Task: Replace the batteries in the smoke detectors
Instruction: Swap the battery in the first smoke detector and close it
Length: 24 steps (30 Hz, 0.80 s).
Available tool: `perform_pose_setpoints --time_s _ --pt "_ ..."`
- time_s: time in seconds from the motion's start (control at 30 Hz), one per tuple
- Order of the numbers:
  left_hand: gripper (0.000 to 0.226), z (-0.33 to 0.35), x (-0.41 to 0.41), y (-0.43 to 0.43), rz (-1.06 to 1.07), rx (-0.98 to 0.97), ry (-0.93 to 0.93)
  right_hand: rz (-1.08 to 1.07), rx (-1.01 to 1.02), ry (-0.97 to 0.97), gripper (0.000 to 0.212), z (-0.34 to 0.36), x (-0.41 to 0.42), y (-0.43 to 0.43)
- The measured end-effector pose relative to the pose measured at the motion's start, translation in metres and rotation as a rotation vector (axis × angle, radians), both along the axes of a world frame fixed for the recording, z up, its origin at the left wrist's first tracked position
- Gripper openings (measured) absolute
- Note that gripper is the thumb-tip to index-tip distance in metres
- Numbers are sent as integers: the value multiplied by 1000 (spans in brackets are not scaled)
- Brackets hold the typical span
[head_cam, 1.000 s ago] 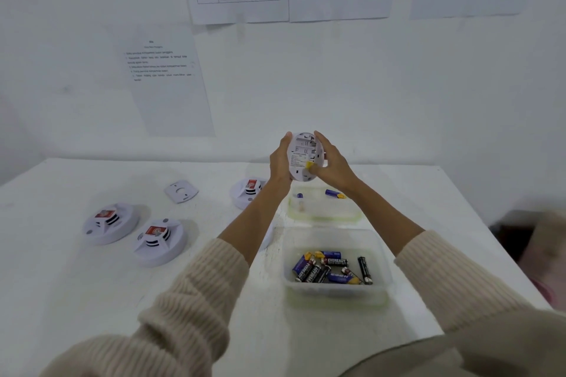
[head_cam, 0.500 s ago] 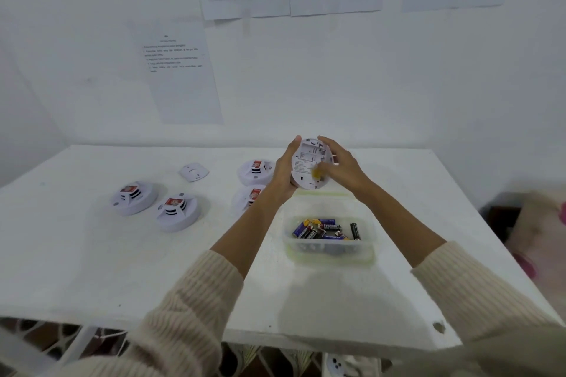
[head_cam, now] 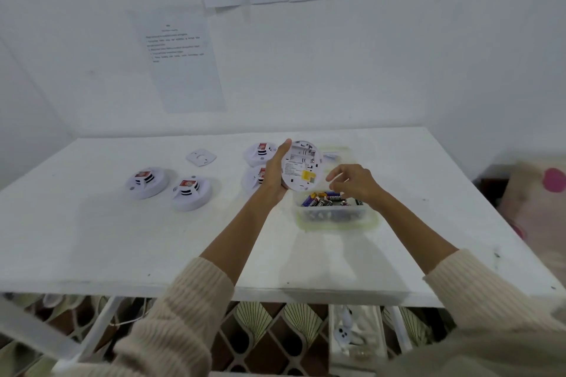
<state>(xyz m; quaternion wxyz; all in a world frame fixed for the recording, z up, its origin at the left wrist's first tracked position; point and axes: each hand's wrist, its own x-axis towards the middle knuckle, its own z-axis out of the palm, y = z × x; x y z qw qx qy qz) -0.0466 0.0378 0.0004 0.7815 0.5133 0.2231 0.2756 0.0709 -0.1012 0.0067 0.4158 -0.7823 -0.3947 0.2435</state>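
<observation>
White plastic spare detectors [head_cam: 191, 193] are laid on the table [head_cam: 92, 239], well to the left of the left grip [head_cam: 274, 176]. That grip is wrapped round one edge of the smoke detector [head_cam: 301, 165], which is held on edge with its back shown and its battery bay apparently bare. Just to the right, the right grip [head_cam: 355, 182] is held loosely spread and empty above the tub [head_cam: 337, 220] of batteries [head_cam: 321, 200]. Such a one-sided hold could be lost under insertion pressure, and a cell could be seated with its polarity reversed.

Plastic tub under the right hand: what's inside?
The tub holds a loose pile of batteries. The right hand covers its right part, so a full count isn't possible.
</observation>
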Motion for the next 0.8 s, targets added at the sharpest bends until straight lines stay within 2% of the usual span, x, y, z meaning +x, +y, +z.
perform_pose_setpoints --time_s 0.13,0.3,0.53,0.63,0.8 --pt "26 0 -5 -6 -35 12 18 171 -191 -127 16 1 -1 -11" --pt "27 0 -4 -6 -60 22 32 268 -292 -288 19 5 2 -13" --pt "39 -3 3 -4 -26 -30 -18 433 -443 -558 28 3 7 0" --pt "31 -5 3 -6 -14 -37 -36 446 -454 -620 27 2 9 3" --pt "33 -9 -1 -9 3 -28 -51 373 -385 -651 18 -4 16 5"
